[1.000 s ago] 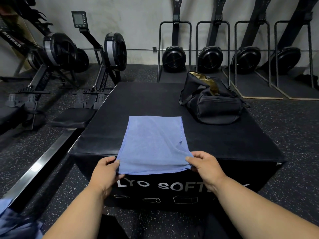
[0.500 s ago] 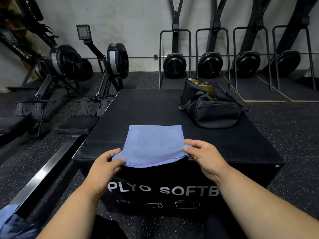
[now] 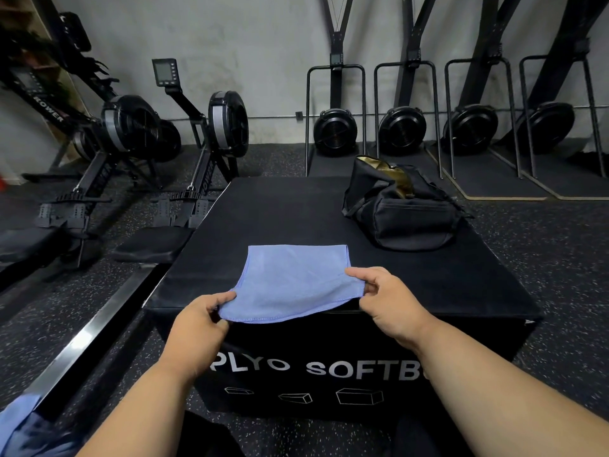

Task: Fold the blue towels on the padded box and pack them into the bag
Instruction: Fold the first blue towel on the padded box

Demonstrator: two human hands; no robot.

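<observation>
Blue towel (image 3: 293,285) lies on the near half of the black padded box (image 3: 478,291), its far edge flat on the top and its near edge lifted off the surface between your two hands. Your left hand (image 3: 197,328) pinches the near left corner between thumb and fingers, and your right hand (image 3: 389,301) pinches the near right corner, thumb beneath and index finger stretched over the cloth. The near edge sags a little in the middle, just above the front rim of the box, whose front face reads "PLYO SOFTB" in white letters over three small box outlines.

Your black bag (image 3: 402,206) sits on the far right part of the same box top, well apart from the towel, with its mouth open and a gold lining showing. More blue cloth (image 3: 19,423) shows at the bottom left corner of the view, beside your left forearm. Rowing machines (image 3: 138,133) stand on the speckled floor (image 3: 560,258) to the left, and four black fan machines (image 3: 336,130) line the wall behind.
</observation>
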